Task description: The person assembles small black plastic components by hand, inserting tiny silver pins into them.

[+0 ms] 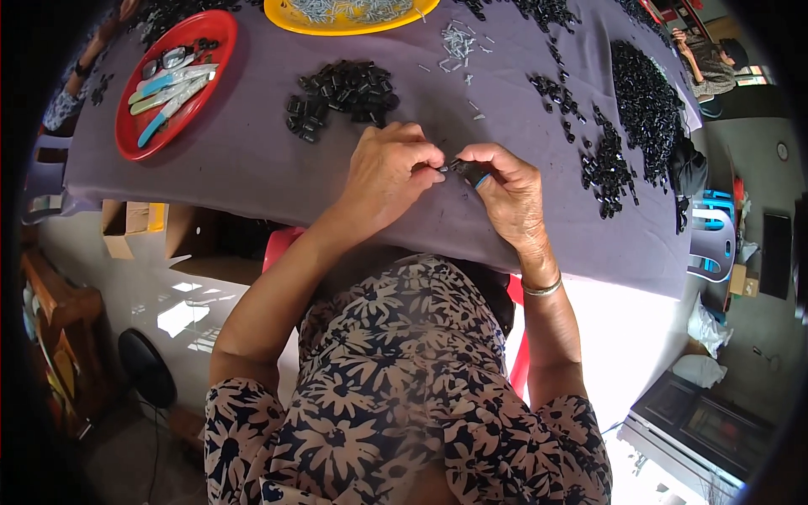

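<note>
Right hand (507,189) has a small black part (456,165) pinched between thumb and fingertip, and the left hand (387,172) is pinched on a tiny bit (443,169) just beside it, too small to make out, both in front and to the right of the black pile (349,91). Left of that pile there's a red tray (219,38) with long packets (172,94), any print unreadable tbh; a yellow tray (353,28) of silver pins (349,8) sits behind it.

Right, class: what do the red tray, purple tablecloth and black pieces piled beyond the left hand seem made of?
Red tray: probably glossy plastic; even colour, smooth rim.
Purple tablecloth: likely matt fabric; soft creases, draping edge.
Black pieces: perhaps shiny plastic, given highlights; coated metal possible.
</note>
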